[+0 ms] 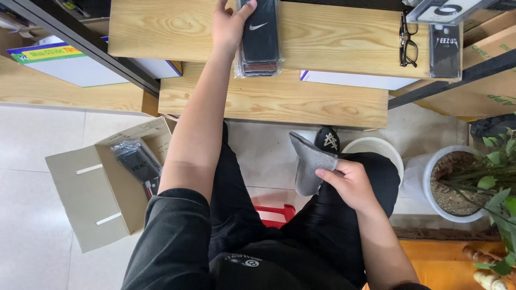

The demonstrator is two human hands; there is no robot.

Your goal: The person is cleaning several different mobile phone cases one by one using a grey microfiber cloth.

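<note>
One head view is recorded. The left hand (228, 24) is laid open against a bagged stack of phone cases (259, 37) on the wooden counter (333, 40). A grey cloth (310, 162) is gripped by the right hand (349, 182) above the lap. Glasses (408, 45) lie nearby.

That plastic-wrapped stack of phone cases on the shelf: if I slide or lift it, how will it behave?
The stack is probably slick: its clear wrap shines, so it should slide easily on the wooden shelf. The cases look thin and flat, so likely light and unlikely to roll. The wrap looks loose at the lower end, so the cases may shift inside; the left hand rests against its side.
</note>
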